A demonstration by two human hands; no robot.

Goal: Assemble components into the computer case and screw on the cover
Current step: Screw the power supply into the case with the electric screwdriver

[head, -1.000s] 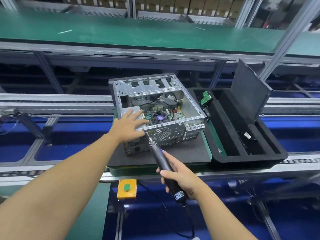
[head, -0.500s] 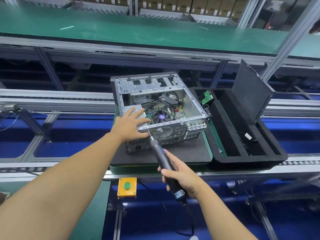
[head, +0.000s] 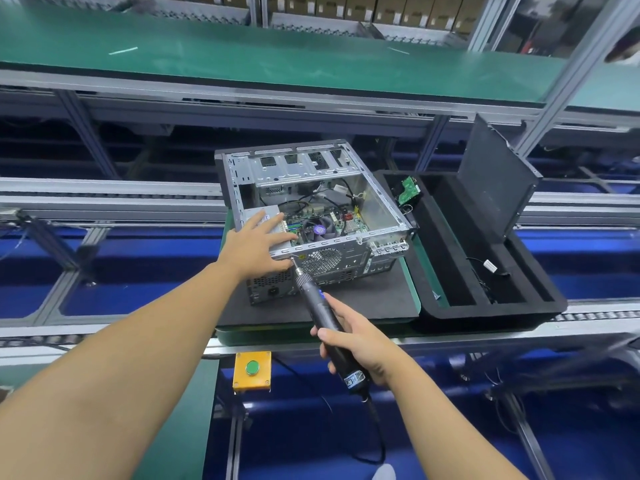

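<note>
Left hand (head: 258, 244) rests flat on open computer case (head: 375, 202). Right hand (head: 360, 344) grips electric screwdriver (head: 320, 311), tip at case's near rear panel. Foam tray (head: 485, 308) right.

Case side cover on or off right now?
Off. The computer case lies open side up, with its motherboard and fan exposed.

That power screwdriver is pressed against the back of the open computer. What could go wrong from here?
The electric screwdriver meets the computer case with its tip right beside the left hand, which presses on the power supply; a slip could jab the thumb. The case is open, so a dropped screw might fall onto the motherboard.
</note>
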